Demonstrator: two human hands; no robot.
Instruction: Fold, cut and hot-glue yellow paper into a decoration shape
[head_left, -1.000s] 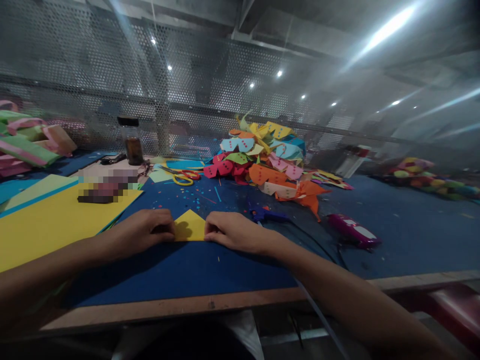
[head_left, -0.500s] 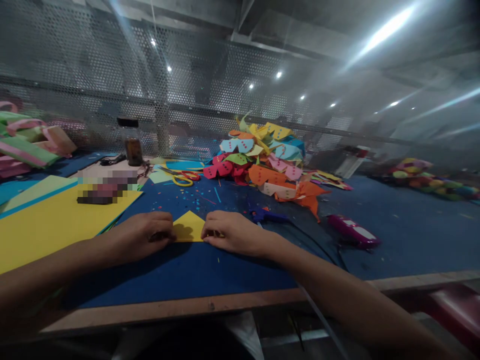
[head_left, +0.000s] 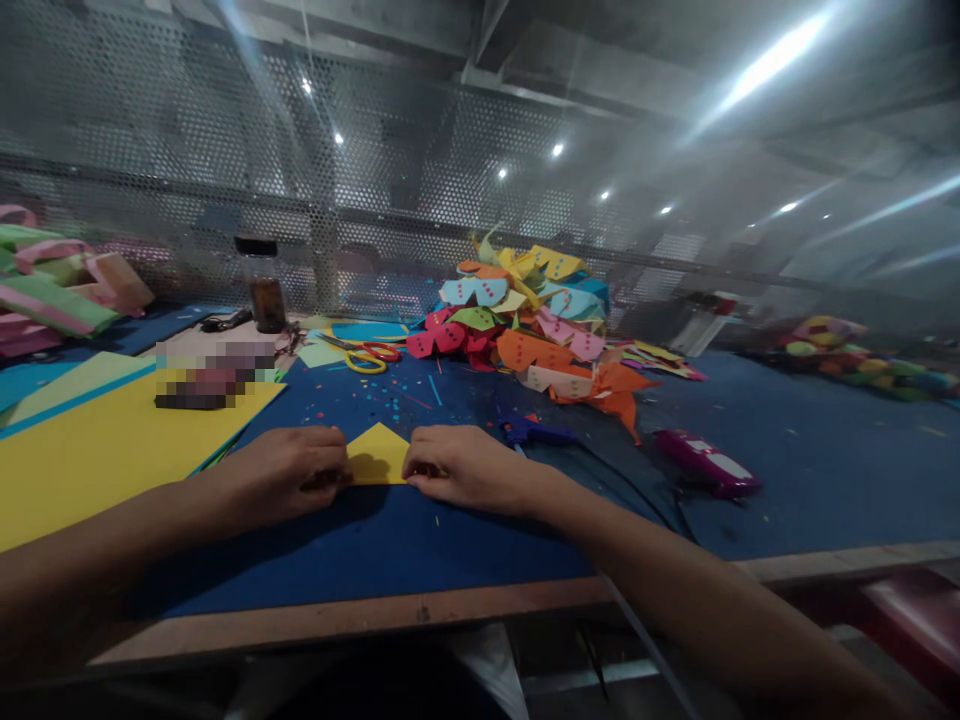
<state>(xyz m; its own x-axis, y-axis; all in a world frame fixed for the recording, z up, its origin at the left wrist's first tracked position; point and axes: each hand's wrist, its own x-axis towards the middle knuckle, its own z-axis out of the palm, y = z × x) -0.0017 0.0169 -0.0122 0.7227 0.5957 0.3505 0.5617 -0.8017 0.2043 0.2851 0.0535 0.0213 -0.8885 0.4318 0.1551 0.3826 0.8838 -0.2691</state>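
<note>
A folded piece of yellow paper [head_left: 379,458] lies on the blue table top [head_left: 360,560], its peak pointing away from me and its straight edge nearest me. My left hand [head_left: 304,468] pinches its left corner with curled fingers. At the opposite corner, my right hand [head_left: 457,466] grips the paper between thumb and fingers. Both corners are hidden under the fingertips. Beyond the hands lie scissors [head_left: 366,362] with yellow and red handles, among small paper scraps. A blue glue gun [head_left: 536,430] with a dark cord rests to the right of my right hand.
Yellow sheets [head_left: 82,450] are stacked at the left, a blurred-out object on them. Behind stands a lidded jar [head_left: 267,295]. Colourful cut-paper shapes [head_left: 525,320] form a pile at the back. A purple device [head_left: 706,464] sits at the right. A perforated metal screen [head_left: 405,190] closes the far side.
Both hands keep their hold on the yellow paper and have barely moved. The fingers of my left hand have shifted very slightly.
</note>
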